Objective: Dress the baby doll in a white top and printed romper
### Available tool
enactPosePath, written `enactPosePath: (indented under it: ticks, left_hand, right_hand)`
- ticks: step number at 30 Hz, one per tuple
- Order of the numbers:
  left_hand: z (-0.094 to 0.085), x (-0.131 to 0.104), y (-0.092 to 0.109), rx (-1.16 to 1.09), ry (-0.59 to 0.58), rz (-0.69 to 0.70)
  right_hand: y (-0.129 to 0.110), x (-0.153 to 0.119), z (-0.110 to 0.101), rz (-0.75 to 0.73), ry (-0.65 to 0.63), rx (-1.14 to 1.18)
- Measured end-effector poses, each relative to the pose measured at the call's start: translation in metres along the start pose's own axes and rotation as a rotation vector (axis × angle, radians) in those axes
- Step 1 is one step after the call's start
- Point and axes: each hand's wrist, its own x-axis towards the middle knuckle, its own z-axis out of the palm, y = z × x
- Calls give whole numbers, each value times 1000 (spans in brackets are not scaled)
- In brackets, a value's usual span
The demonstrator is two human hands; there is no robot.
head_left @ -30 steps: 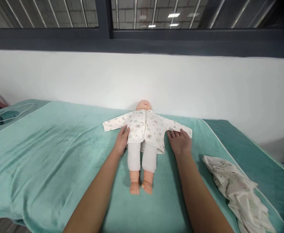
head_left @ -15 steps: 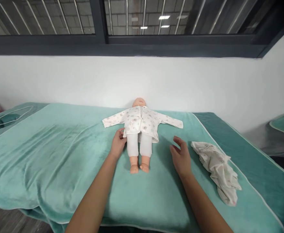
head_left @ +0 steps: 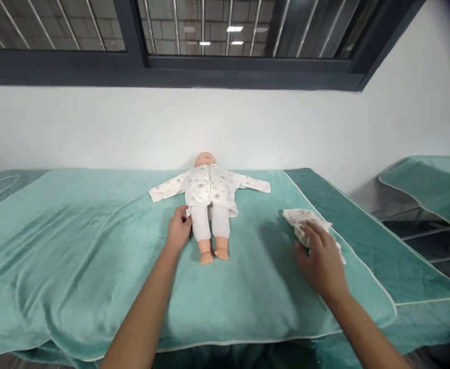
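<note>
A baby doll lies face up on the green-covered bed, its legs toward me. It wears a white patterned baby shirt with sleeves spread out, and white pants; its feet are bare. At the shirt's lower left corner, my left hand has its finger and thumb closed on the hem. Over to the right, a crumpled white patterned cloth garment rests on the bed, partly covered by my right hand. That hand is open above the garment, fingers apart; whether it touches is unclear.
The green bed cover has folds on the left. Behind stands a white wall under a dark window frame. Another green-covered surface is at the far right, and a white cord lies far left.
My right hand has moved right, from beside the doll's legs to over the crumpled garment. My left hand stays at the shirt hem. The view has turned to the right.
</note>
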Motion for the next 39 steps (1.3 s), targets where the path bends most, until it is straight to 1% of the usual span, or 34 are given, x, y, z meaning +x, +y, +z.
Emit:
enactPosePath:
  ticks: [1, 3, 4, 6, 7, 8, 10, 12, 14, 15, 17, 18, 19, 20, 21, 23, 25, 27, 29, 31, 32, 34, 36, 37, 38, 39]
  left_hand:
    - [0, -1, -1, 6, 5, 6]
    - [1, -3, -2, 16, 19, 15]
    - [1, -5, -3, 18, 22, 18]
    - [1, -9, -4, 29, 30, 34]
    - [0, -12, -4, 48, 47, 53]
    - [0, -16, -3, 78, 72, 84]
    - [-1, -23, 0, 150, 111, 170]
    - [-3, -30, 7, 190, 89, 256]
    - [-6, -37, 21, 175, 26, 314]
    - [-9, -41, 31, 145, -3, 333]
    - [-19, -47, 57, 39, -68, 349]
    - [-27, -50, 73, -43, -119, 346]
    - [-35, -53, 89, -138, -193, 331]
    - [-44, -56, 105, -235, -289, 308]
    - [-53, -59, 120, -329, -357, 294]
    - [-71, -62, 145, -522, -426, 275]
    - [-87, -64, 160, -667, -458, 251]
    - [-101, -66, 168, -748, -490, 226]
    - [-114, -67, 173, -754, -544, 189]
    - [-124, -69, 181, -696, -586, 124]
    - [-129, -70, 185, -670, -577, 96]
    - [-136, -71, 197, -671, -477, 92]
    - [-141, -72, 209, -730, -344, 148]
    - [-143, -71, 215, -763, -304, 179]
    - [-144, -71, 220, -795, -278, 206]
    - [-145, -71, 224, -826, -261, 228]
  right_hand:
    - [9, 7, -7, 26, -36, -79]
    - [25, 25, -18, 98, -181, -229]
    - [30, 35, -23, 141, -275, -284]
    - [35, 56, -27, 207, -503, -324]
    - [34, 66, -27, 225, -614, -309]
    - [29, 75, -26, 218, -693, -275]
    - [11, 90, -23, 133, -771, -173]
    - [-19, 101, -24, -23, -801, 7]
    - [-56, 110, -32, -148, -841, 354]
    - [-76, 113, -39, -184, -847, 504]
    - [-114, 120, -55, -209, -823, 732]
    - [-130, 123, -63, -224, -825, 815]
    - [-145, 127, -70, -249, -814, 894]
    - [-157, 131, -77, -282, -804, 970]
    - [-168, 134, -82, -316, -796, 1041]
    - [-184, 142, -91, -365, -774, 1170]
    - [-195, 150, -99, -378, -731, 1253]
    - [-202, 156, -108, -371, -663, 1288]
    - [-205, 160, -117, -357, -599, 1284]
    - [-204, 163, -128, -349, -576, 1265]
    - [-202, 165, -134, -351, -590, 1248]
    - [-196, 169, -147, -361, -688, 1194]
    - [-189, 173, -160, -368, -829, 1130]
    - [-186, 174, -165, -372, -887, 1108]
    - [-184, 174, -169, -376, -920, 1101]
    - [-182, 174, -172, -380, -925, 1114]
